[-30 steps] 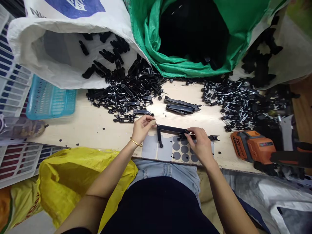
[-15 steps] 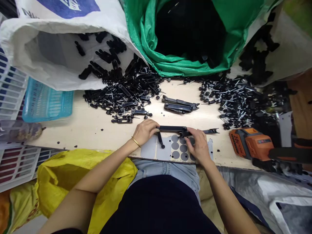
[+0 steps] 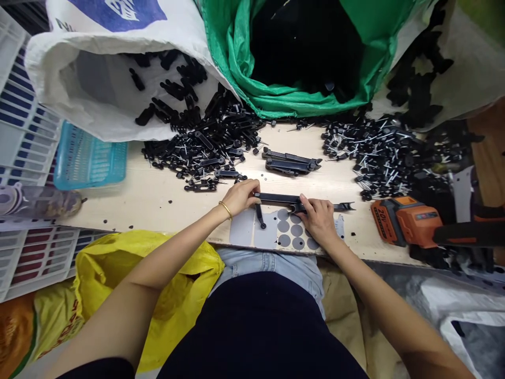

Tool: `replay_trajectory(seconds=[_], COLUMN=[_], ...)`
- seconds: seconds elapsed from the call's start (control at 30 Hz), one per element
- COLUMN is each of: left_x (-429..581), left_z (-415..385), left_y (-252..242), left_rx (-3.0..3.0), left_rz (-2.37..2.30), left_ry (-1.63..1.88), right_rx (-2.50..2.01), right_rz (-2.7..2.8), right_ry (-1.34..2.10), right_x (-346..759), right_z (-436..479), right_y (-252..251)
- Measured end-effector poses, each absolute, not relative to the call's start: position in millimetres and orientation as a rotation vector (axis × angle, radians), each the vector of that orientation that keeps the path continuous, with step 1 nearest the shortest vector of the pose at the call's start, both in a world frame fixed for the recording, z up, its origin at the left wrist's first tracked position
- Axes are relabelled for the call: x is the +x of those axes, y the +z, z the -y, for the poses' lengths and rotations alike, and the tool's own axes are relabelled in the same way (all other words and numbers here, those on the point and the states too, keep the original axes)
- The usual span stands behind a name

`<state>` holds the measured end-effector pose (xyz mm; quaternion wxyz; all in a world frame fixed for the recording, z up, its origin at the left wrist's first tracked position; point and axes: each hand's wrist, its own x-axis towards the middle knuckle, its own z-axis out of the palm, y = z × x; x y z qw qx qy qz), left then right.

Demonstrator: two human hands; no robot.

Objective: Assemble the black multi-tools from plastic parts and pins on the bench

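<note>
A long black plastic bar [image 3: 278, 198] lies across the near middle of the wooden table [image 3: 158, 195], with a short black arm [image 3: 259, 216] hanging from its left end. My left hand [image 3: 242, 196] pinches that left end, fingers closed. My right hand [image 3: 319, 220] presses down on the bar's right part, fingers closed over it, where a forked black piece [image 3: 342, 207] sticks out to the right. Under both hands lies a sheet with grey round stickers [image 3: 290, 231].
Piles of small black parts with pins lie at the back left [image 3: 205, 150] and back right [image 3: 379, 155]. Two assembled black bars [image 3: 292, 162] lie between them. An orange cordless drill [image 3: 410, 223] rests at right. White sack [image 3: 98, 79], green sack [image 3: 236, 58], blue basket [image 3: 89, 160], yellow bag [image 3: 130, 263].
My left hand came down from a raised pinch onto the bar's left end. My right hand stayed pressed on the bar's right part. The view shifted slightly.
</note>
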<state>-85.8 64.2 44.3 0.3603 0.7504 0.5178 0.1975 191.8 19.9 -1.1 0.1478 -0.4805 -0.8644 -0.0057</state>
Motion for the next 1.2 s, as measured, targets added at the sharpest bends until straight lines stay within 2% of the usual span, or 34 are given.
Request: replay_trajectory(seconds=[0.27, 0.33, 0.43, 0.53, 0.67, 0.87, 1.0, 1.1, 1.2], left_x=[-77, -64, -42, -35, -48, -47, -64, -82, -85], left_z=[-15, 4, 18, 15, 4, 2, 3, -6, -22], left_y=[35, 38, 42, 47, 48, 50, 78, 89, 77], left_rx=[1.459, 1.472, 1.517, 1.58, 1.662, 1.568, 1.862, 2.302, 2.586], left_rz=[-1.613, -1.718, -1.818, -1.907, -1.847, -1.839, -1.813, -1.544, -1.172], left_ry=[0.815, 0.704, 0.332, 0.094, 0.01, 0.08, 0.188, 0.451, 0.255], right_rx=[-1.414, -1.284, -1.088, -1.11, -1.168, -1.125, -1.017, -1.261, -1.477], right_rz=[2.408, 2.479, 2.679, 2.78, 2.821, 2.801, 2.568, 2.291, 2.372], right_ry=[0.087, 0.125, 0.181, 0.151, 0.08, 0.082, 0.245, 0.196, 0.211], right_x=[170, 149, 119, 104, 101, 96, 117, 158, 197], right_z=[-14, -19, -32, -42, -43, -44, -40, -32, -23], right_y=[38, 45, 40, 31, 28, 28, 40, 47, 41])
